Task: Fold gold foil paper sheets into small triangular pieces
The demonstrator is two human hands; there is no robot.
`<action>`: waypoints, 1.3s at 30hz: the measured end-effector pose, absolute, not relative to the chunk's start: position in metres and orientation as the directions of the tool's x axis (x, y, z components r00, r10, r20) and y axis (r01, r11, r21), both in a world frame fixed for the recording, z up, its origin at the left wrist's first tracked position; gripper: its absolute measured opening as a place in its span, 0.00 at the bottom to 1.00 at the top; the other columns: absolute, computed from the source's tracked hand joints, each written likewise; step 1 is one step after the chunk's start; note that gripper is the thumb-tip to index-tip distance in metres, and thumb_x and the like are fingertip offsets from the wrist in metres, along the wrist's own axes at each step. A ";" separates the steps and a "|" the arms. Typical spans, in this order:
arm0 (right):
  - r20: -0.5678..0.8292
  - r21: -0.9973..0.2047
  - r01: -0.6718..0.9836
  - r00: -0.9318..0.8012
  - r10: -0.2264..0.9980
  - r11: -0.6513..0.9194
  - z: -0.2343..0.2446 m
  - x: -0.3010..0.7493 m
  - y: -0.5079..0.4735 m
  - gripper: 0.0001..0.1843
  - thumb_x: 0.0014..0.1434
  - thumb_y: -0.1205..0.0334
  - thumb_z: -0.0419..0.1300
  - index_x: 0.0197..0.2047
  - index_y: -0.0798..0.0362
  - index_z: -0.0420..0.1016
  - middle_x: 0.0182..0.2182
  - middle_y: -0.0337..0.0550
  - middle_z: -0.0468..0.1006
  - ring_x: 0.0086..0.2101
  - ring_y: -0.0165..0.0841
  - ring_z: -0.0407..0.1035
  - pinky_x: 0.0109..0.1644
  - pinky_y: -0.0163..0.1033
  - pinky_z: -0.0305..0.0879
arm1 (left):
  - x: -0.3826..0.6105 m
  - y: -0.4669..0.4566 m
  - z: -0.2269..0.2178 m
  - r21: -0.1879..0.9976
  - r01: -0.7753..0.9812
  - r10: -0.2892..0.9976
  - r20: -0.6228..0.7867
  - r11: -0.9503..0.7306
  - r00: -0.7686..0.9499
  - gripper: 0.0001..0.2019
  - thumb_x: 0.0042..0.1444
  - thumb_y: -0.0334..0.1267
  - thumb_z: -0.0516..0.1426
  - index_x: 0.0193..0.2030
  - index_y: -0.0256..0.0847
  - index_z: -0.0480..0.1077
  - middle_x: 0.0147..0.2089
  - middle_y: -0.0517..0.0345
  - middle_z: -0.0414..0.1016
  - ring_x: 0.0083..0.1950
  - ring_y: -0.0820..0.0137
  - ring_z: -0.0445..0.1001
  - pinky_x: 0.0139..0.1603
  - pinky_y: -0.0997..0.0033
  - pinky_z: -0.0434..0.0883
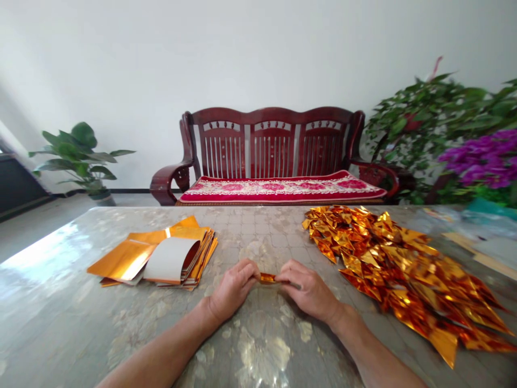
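My left hand (234, 288) and my right hand (309, 291) meet at the middle of the table, each closed on one end of a small folded piece of gold foil paper (267, 278). Only a short strip of the piece shows between the fingers. A stack of flat gold foil sheets (155, 256), with one sheet curled to show its white back, lies to the left of my left hand. A large heap of folded gold foil pieces (404, 269) spreads to the right of my right hand.
The table (258, 345) has a glossy marbled top with floral patterns. Behind it stands a dark red wooden bench (274, 153) with a red cushion. A potted plant (81, 156) is at far left, and green plants with purple flowers (480, 156) at right.
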State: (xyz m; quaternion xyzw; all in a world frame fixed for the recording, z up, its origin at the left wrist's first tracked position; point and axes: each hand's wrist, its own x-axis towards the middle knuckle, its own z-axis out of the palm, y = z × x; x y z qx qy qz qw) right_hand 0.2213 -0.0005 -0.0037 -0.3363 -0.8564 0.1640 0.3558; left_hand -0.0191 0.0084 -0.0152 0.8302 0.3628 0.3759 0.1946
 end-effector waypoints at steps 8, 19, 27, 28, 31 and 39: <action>0.526 -0.336 0.538 -0.574 0.628 0.773 -0.004 0.225 0.000 0.16 0.66 0.71 0.52 0.46 0.48 0.80 0.32 0.41 0.74 0.35 0.31 0.69 0.38 0.33 0.65 | -0.024 0.009 -0.011 0.528 0.484 0.710 0.422 -0.698 0.564 0.10 0.68 0.36 0.51 0.39 0.42 0.73 0.39 0.58 0.73 0.41 0.73 0.73 0.44 0.78 0.68; 0.489 -0.363 0.531 -0.590 0.642 0.766 -0.001 0.221 -0.004 0.14 0.66 0.70 0.54 0.45 0.49 0.80 0.36 0.41 0.77 0.37 0.29 0.71 0.41 0.31 0.66 | -0.025 0.008 -0.013 0.498 0.482 0.691 0.461 -0.721 0.557 0.11 0.68 0.36 0.52 0.41 0.42 0.76 0.36 0.58 0.79 0.38 0.73 0.76 0.41 0.78 0.69; 0.529 -0.420 0.495 -0.547 0.649 0.760 -0.003 0.216 -0.005 0.14 0.65 0.71 0.55 0.46 0.49 0.80 0.37 0.42 0.78 0.38 0.30 0.74 0.42 0.32 0.69 | -0.023 0.009 -0.015 0.523 0.439 0.676 0.468 -0.731 0.569 0.10 0.67 0.37 0.53 0.44 0.45 0.77 0.39 0.59 0.82 0.40 0.72 0.79 0.43 0.77 0.72; 0.532 -0.429 0.491 -0.541 0.651 0.758 -0.003 0.215 -0.006 0.14 0.65 0.71 0.55 0.46 0.49 0.80 0.38 0.42 0.79 0.39 0.30 0.74 0.43 0.32 0.70 | -0.023 0.009 -0.015 0.530 0.431 0.676 0.471 -0.730 0.566 0.10 0.67 0.37 0.53 0.44 0.45 0.77 0.39 0.59 0.82 0.40 0.72 0.79 0.43 0.77 0.72; 0.555 -0.451 0.476 -0.513 0.655 0.755 -0.004 0.213 -0.006 0.15 0.64 0.71 0.55 0.47 0.47 0.80 0.40 0.42 0.80 0.40 0.30 0.75 0.44 0.33 0.71 | -0.022 0.009 -0.014 0.551 0.411 0.679 0.481 -0.726 0.555 0.10 0.67 0.37 0.54 0.44 0.44 0.78 0.39 0.59 0.82 0.40 0.72 0.79 0.43 0.77 0.72; 0.561 -0.463 0.463 -0.506 0.655 0.755 -0.001 0.212 -0.006 0.16 0.63 0.73 0.55 0.46 0.48 0.81 0.40 0.42 0.80 0.40 0.30 0.75 0.44 0.33 0.72 | -0.021 0.007 -0.012 0.567 0.418 0.692 0.448 -0.710 0.567 0.12 0.67 0.39 0.52 0.44 0.44 0.78 0.40 0.57 0.82 0.40 0.72 0.79 0.44 0.76 0.73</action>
